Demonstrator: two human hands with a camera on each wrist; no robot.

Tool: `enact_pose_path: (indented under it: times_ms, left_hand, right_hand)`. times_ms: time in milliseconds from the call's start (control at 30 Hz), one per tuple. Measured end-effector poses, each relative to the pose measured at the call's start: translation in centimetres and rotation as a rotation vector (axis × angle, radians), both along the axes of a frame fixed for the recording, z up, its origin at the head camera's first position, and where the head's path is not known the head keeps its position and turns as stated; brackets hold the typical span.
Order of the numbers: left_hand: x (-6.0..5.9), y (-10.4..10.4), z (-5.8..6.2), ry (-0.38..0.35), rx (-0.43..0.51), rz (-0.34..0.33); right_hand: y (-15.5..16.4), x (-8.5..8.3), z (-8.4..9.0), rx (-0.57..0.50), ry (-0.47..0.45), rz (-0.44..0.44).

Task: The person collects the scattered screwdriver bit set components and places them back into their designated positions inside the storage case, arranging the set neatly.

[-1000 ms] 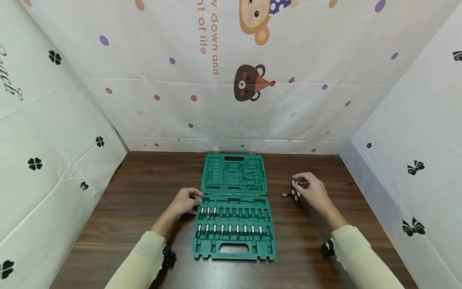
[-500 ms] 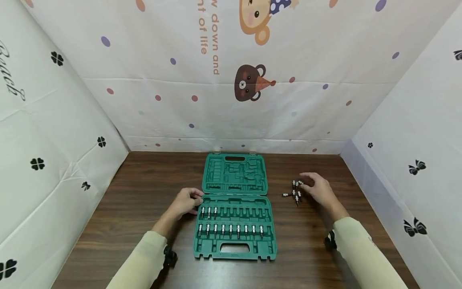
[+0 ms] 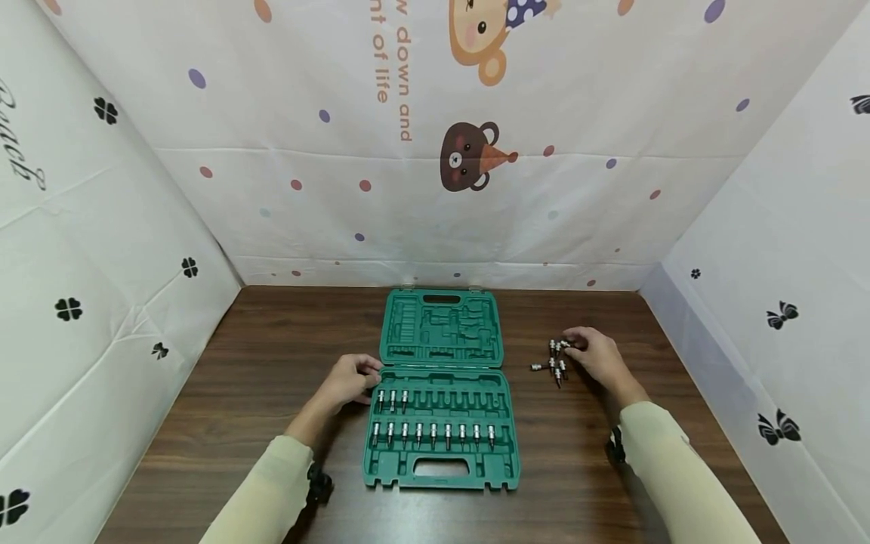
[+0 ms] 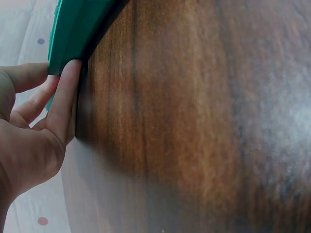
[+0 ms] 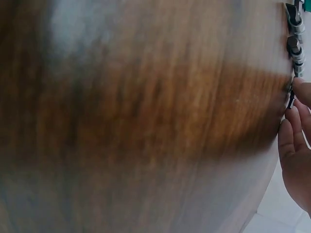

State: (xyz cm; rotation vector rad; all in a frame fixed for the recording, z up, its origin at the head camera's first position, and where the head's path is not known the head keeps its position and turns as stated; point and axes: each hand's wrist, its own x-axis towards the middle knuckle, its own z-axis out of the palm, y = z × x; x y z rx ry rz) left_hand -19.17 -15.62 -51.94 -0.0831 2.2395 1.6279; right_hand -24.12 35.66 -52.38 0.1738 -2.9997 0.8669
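Note:
A green socket case [image 3: 442, 472] lies open on the table, its lower half holding one full row and a few more silver bit sockets [image 3: 433, 432]. My left hand [image 3: 348, 380] holds the case's left edge near the hinge; in the left wrist view its fingers [image 4: 68, 92] meet the green edge. To the right of the case lies a small pile of loose bit sockets [image 3: 553, 364]. At the far side of this pile, my right hand [image 3: 598, 359] pinches one bit socket by its dark shaft [image 5: 292, 97] between thumb and fingers.
The lid [image 3: 442, 332] lies flat behind the lower half, with moulded recesses. Vacant slots [image 3: 462, 399] run along the right of the upper row. White printed cloth walls [image 3: 340, 204] enclose the back and sides of the brown table [image 3: 292, 325].
My right hand first drew back to the right from over the pile, uncovering more sockets, then closed in again on its far right socket. My left hand stays at the case.

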Motion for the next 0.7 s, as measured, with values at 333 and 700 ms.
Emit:
enact_pose_path:
  times_ms: [333, 700]
  left_hand:
    - [-0.13, -0.05, -0.01, -0.005, 0.007, 0.003]
    - [-0.04, 0.02, -0.11, -0.006, 0.003, 0.011]
  right_hand:
    - [-0.24, -0.34, -0.38, 0.029, 0.021, 0.013]
    - [-0.36, -0.45, -0.58, 0.044, 0.024, 0.008]
